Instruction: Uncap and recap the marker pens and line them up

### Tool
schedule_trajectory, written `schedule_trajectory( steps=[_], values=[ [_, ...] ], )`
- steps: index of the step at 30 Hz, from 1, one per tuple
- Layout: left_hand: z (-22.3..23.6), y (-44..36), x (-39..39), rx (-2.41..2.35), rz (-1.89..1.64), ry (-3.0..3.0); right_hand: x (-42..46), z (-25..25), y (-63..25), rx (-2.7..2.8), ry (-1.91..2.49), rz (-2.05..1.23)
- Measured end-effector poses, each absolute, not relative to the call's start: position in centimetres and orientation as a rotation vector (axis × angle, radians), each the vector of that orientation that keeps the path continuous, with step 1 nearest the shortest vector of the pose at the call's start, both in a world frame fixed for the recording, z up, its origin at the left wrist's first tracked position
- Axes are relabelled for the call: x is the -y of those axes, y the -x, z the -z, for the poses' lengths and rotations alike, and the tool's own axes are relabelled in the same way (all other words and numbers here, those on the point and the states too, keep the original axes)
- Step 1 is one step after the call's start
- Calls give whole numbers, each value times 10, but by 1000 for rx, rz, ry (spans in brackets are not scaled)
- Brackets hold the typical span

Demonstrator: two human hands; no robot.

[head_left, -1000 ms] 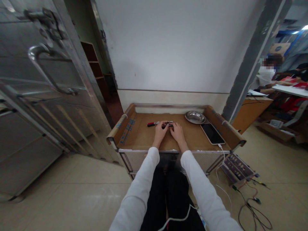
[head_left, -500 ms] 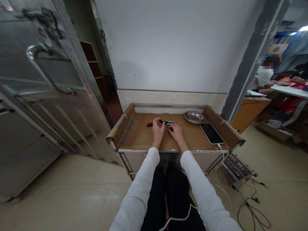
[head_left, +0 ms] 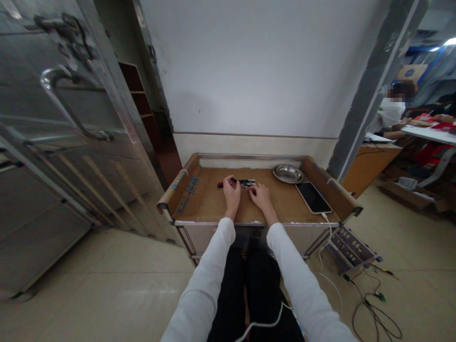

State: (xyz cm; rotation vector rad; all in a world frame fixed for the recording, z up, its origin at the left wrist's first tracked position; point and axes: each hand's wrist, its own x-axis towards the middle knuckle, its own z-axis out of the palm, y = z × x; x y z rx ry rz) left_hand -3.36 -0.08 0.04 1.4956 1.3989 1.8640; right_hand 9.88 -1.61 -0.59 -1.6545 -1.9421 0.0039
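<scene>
Both of my hands rest on a cardboard-lined metal cart (head_left: 199,204) in front of me. My left hand (head_left: 231,194) is closed, its fingers pinching the handle end of a small red-and-black tool (head_left: 238,182) lying across the cardboard. My right hand (head_left: 259,194) is just right of it, fingers curled onto the tool's metal end (head_left: 250,183). The small part under the fingertips is too tiny to name.
A steel bowl (head_left: 288,173) sits at the cart's back right, a dark phone (head_left: 313,197) with a white cable beside it. A heavy metal door (head_left: 64,128) stands open at left. A power strip (head_left: 351,249) and wires lie on the floor; another person (head_left: 394,111) sits far right.
My left hand has slid left along the tool toward its red end, and my right hand has drawn back a little toward me. The tool stays on the cardboard.
</scene>
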Motion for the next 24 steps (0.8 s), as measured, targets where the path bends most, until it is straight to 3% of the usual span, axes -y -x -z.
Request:
schedule_trajectory(
  steps=[15,24],
  values=[
    [7,35,-5,-1416,-1843,-1496,17,6,-101,1878,1694,68],
    [9,35,-5,-1332,-1627,-1587,15,8,-102,1749,1695,130]
  ],
)
